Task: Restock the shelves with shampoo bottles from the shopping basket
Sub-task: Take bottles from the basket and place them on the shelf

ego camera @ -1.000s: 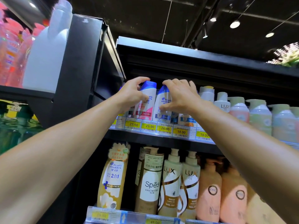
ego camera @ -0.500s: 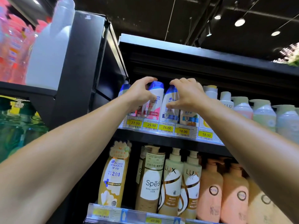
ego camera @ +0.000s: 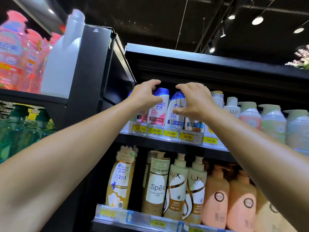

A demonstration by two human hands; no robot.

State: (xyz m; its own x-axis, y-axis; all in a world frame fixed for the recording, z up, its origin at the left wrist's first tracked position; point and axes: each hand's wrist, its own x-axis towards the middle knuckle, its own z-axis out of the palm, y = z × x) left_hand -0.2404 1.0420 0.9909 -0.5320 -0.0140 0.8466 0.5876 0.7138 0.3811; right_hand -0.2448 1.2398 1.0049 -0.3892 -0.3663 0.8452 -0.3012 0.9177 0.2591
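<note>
Head view: both hands (ego camera: 145, 96) (ego camera: 194, 101) cup glossy, rounded shampoo bottles (ego camera: 158, 106) (grip perhaps loose).

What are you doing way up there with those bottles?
A person is putting shampoo on the upper shelf. The left hand is on a pink-and-white bottle, and the right hand is on the blue-and-white bottle beside it. Both bottles stand upright at the front, above the yellow price tags.

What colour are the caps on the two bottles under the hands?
Blue caps, head view.
</note>
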